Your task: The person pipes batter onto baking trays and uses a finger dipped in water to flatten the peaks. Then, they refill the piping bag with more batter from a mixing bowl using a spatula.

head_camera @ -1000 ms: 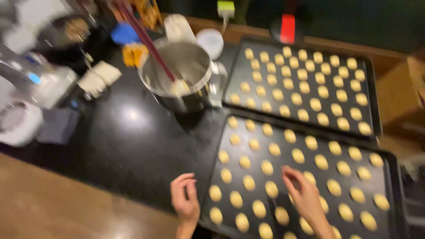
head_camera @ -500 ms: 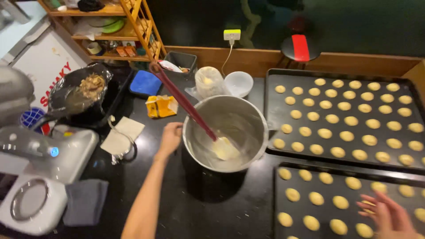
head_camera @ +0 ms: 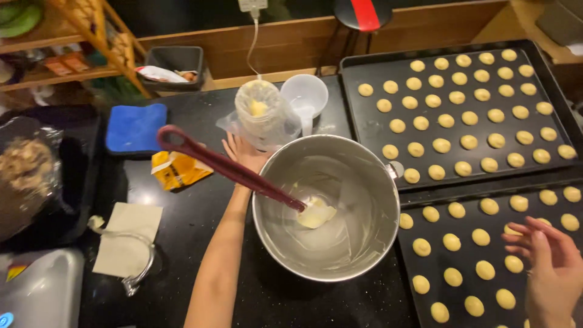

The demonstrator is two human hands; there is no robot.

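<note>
The left hand sits hemmed between the steel bowl and the plastic cup (spatula handle crossing above); bare black counter lies open leftward

two baking trays, one bowl, one spatula

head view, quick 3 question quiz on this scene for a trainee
1. True or false: the spatula rests in the steel bowl with its blade on the dough.
2. Which hand is over the near tray of dough balls? A) left hand B) right hand
3. Fill in: the blue cloth lies to the ____ of the bowl as seen in the picture.

Key: 1 true; 2 B; 3 left
</note>
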